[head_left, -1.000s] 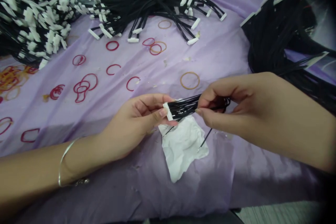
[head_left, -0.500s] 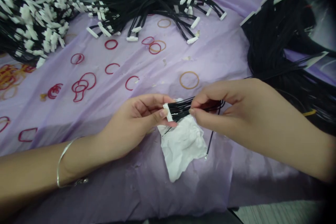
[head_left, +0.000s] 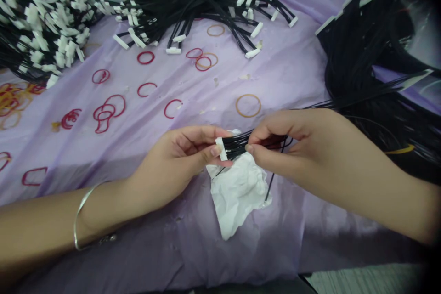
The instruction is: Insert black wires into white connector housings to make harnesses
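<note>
A white multi-pin connector [head_left: 221, 149] sits pinched between the thumb and fingers of my left hand [head_left: 175, 163]. Thin black wires [head_left: 238, 141] run out of it to the right. My right hand [head_left: 292, 142] pinches these wires between thumb and forefinger, a short way from the connector. One loose black wire [head_left: 271, 181] hangs below my right hand, its end over a crumpled white piece of paper or tissue [head_left: 239, 193]. That white piece lies under the wires on the purple cloth [head_left: 165, 248]. My right fingers hide part of the bundle.
Black cables with white connectors [head_left: 200, 0] lie along the back, with a big heap of white connectors [head_left: 51, 18] at left. More black cables [head_left: 361, 55] are piled at right. Red rubber bands [head_left: 105, 112] and a yellow rubber band [head_left: 248, 105] are scattered about.
My right hand has shifted slightly left and down along the wires. The loose wire's end has swung left onto the white piece. Both hands keep their grip.
</note>
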### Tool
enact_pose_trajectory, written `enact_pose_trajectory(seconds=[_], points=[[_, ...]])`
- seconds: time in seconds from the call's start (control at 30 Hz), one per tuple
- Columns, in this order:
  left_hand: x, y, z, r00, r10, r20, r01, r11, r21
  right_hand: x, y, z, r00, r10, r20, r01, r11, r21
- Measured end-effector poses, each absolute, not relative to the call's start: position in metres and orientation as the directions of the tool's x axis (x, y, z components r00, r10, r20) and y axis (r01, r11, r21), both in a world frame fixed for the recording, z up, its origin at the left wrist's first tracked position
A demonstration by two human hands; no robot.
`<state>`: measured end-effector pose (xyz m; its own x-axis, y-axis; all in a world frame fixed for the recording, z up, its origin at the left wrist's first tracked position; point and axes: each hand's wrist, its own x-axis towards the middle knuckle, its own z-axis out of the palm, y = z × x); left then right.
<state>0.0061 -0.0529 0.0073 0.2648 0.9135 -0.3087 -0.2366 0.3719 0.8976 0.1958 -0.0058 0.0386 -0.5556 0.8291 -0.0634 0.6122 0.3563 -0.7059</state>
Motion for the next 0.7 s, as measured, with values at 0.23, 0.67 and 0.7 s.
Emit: enact_pose_trajectory(seconds=[0.23,0.67,0.7], points=[[0.0054,-0.0538,0.0052,0.252,0.915,-0.314,-0.219,0.37,0.903,0.197,-0.005,0.0366,-0.583,0.807,-0.096,0.59,0.339,-0.733],[0.0056,-0.0555,0.0057,0.248,0.914,-0.322,-0.226,0.378,0.898,0.1916,-0.0107,0.032,-0.609,0.792,-0.054,0.59,0.405,-0.699],[0.0054,-0.0559,0.0054,0.253,0.914,-0.318,-0.227,0.375,0.899,0.1912,-0.0113,0.0312,-0.613,0.788,-0.052,0.59,0.413,-0.694]])
